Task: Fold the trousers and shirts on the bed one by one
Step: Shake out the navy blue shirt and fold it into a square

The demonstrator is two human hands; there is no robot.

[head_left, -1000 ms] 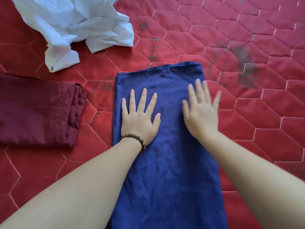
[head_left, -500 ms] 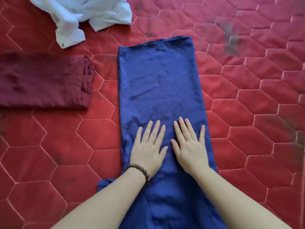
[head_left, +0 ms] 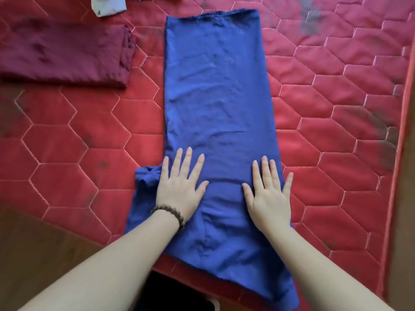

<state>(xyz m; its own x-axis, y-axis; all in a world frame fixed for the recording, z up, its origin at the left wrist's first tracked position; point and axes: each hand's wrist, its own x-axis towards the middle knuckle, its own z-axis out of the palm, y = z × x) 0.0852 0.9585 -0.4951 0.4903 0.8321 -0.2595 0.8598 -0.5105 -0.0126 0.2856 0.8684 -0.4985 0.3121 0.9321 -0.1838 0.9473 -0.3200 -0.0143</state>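
Blue cotton trousers (head_left: 219, 104) lie lengthwise on the red quilted bed (head_left: 336, 122), halved but not yet folded across. Left hand (head_left: 180, 187) and right hand (head_left: 268, 194) press flat, fingers straight, gripping nothing. Folded maroon garment (head_left: 65, 55): apparently complete. Crumpled white shirt (head_left: 107, 6): pending.

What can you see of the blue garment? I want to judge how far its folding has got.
The blue garment is a long, lengthwise-folded strip of thin, lightly creased cloth lying flat on the red quilted bed cover. Its far end is straight and squared; the near end widens and hangs over the bed's edge, with a small flap sticking out at the left. The left hand and right hand press flat on it, fingers spread, apart. No crosswise fold yet.
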